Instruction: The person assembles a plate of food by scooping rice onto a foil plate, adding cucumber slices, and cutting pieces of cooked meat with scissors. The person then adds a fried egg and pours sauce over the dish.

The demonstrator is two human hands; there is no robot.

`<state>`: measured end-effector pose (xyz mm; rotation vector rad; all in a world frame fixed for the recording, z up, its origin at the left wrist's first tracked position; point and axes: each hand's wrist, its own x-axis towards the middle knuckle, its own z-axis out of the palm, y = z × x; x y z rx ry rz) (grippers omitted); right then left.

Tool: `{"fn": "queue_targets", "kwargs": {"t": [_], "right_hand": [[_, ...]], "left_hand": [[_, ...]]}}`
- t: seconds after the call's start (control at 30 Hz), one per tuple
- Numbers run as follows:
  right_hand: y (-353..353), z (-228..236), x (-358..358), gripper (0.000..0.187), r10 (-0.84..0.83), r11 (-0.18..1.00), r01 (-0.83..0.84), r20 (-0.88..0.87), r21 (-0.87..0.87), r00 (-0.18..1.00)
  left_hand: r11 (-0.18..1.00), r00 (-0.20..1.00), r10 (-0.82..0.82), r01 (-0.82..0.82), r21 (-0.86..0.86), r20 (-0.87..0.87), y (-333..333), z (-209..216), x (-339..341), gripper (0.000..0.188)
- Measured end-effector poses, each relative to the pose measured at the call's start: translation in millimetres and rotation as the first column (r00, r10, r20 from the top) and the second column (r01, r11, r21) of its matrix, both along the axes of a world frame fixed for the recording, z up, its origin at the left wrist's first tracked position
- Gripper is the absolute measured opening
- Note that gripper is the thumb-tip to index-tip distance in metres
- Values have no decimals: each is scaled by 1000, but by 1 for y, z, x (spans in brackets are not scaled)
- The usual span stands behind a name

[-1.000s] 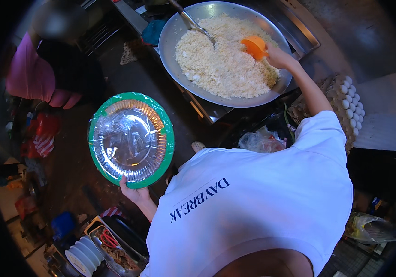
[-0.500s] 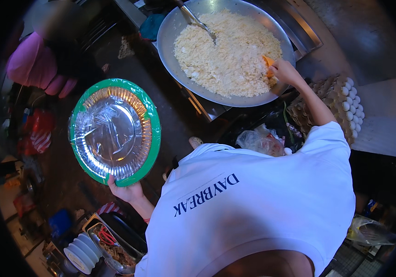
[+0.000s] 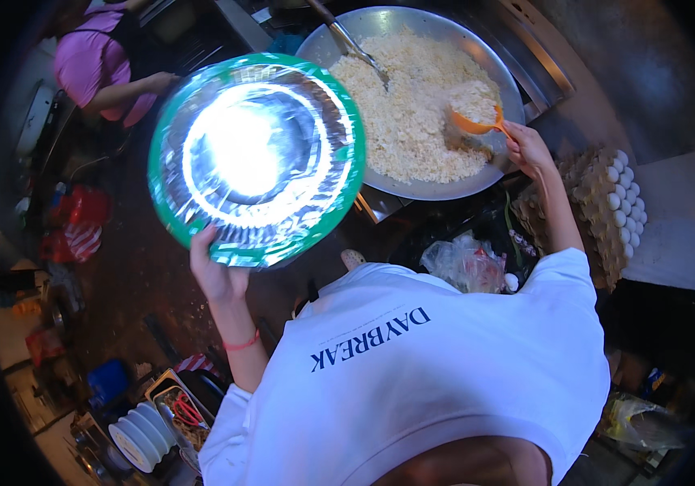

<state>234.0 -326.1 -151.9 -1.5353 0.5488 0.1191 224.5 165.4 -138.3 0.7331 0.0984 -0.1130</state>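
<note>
My right hand (image 3: 530,151) is closed around the handle of an orange scoop (image 3: 472,125), which is heaped with white rice and held over the right side of a wide metal wok (image 3: 444,191). Loose cooked rice (image 3: 412,85) fills much of that wok. A long-handled metal spatula (image 3: 355,46) rests with its blade in the rice. My left hand (image 3: 222,271) grips the near edge of a round green-rimmed plate (image 3: 353,158). Its shiny, plastic-covered surface glares with reflected light, and the plate covers part of the wok's left side. My left fingers under it are hidden.
Stacked egg trays (image 3: 589,190) stand right of my right forearm. A plastic bag (image 3: 465,263) lies between me and the wok. Another person (image 3: 96,65) in pink is at the upper left. White dishes (image 3: 141,437) and a food container (image 3: 185,409) sit at lower left.
The plate in my left hand has moved up and right toward the wok, and its surface now glares. My right hand has lifted the scoop out of the rice, full.
</note>
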Motion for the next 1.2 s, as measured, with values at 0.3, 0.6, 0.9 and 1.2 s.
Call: {"fn": "queue_targets", "kwargs": {"t": [0.3, 0.6, 0.9, 1.2], "right_hand": [[76, 97, 2, 23, 270, 916, -183, 212, -358, 939], [117, 88, 13, 19, 744, -55, 318, 173, -947, 645], [94, 107, 25, 18, 461, 629, 224, 589, -745, 664], [134, 58, 43, 30, 305, 944, -202, 457, -262, 836]], "left_hand": [[967, 967, -249, 245, -63, -55, -121, -7, 40, 28], [934, 949, -316, 307, -184, -18, -135, -1, 42, 37], [969, 966, -227, 210, -132, -126, -92, -29, 16, 35], [986, 982, -152, 142, -90, -110, -51, -46, -17, 40]]}}
